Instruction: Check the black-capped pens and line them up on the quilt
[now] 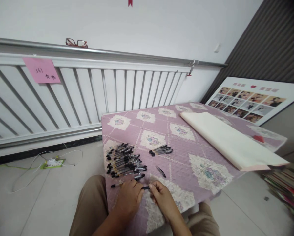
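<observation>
My left hand [130,196] is closed around a pen at the near left of the table, and the pen's black end [113,186] sticks out to its left. My right hand [160,196] pinches the dark other end [146,187] of what looks like the same pen. Just beyond my left hand lies a pile of black-and-clear pens [123,160]. A smaller row of similar pens [161,150] rests apart to the right. Between that row and my right hand is a short dark piece with a clip, like a pen cap [161,171].
A purple floral cloth [137,131] covers the table. Across its right side lies a folded cream sheet [225,141]. A white radiator [127,88] stands behind, with glasses [76,42] on the pipe. A power strip [52,163] with cables is on the floor.
</observation>
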Demonstrator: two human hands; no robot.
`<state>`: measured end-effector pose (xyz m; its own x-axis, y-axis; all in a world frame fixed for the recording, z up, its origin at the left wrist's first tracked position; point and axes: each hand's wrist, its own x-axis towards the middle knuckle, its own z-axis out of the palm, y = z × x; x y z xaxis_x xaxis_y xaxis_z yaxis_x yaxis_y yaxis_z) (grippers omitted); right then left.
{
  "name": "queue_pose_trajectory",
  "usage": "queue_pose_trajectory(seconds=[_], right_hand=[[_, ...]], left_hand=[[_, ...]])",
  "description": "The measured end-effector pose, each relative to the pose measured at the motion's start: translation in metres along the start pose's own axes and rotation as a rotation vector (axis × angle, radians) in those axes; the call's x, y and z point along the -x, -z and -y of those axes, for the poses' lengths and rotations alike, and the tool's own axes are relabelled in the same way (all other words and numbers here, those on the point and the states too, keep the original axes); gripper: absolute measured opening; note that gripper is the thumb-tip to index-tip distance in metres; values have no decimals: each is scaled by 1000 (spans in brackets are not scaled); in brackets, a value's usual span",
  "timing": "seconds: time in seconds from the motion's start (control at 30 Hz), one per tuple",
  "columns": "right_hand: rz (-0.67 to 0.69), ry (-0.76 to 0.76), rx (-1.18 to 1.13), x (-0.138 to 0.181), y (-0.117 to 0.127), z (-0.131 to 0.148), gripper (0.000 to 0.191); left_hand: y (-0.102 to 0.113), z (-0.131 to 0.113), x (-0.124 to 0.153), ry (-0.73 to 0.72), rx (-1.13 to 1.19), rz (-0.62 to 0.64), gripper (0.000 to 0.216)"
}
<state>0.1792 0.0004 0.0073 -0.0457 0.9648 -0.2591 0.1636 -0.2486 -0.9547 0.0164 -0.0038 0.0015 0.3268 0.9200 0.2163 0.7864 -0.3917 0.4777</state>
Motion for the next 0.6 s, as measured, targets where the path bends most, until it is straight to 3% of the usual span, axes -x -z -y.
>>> queue_pose_trajectory(seconds=[0.17,0.6], right_hand=[[7,-23,-109,1,4,1,22],[-136,-38,-261,3,9,-1,25]], left_hand=[[1,-1,-1,14,-3,13,17],[2,0,3,37,-14,8,19]])
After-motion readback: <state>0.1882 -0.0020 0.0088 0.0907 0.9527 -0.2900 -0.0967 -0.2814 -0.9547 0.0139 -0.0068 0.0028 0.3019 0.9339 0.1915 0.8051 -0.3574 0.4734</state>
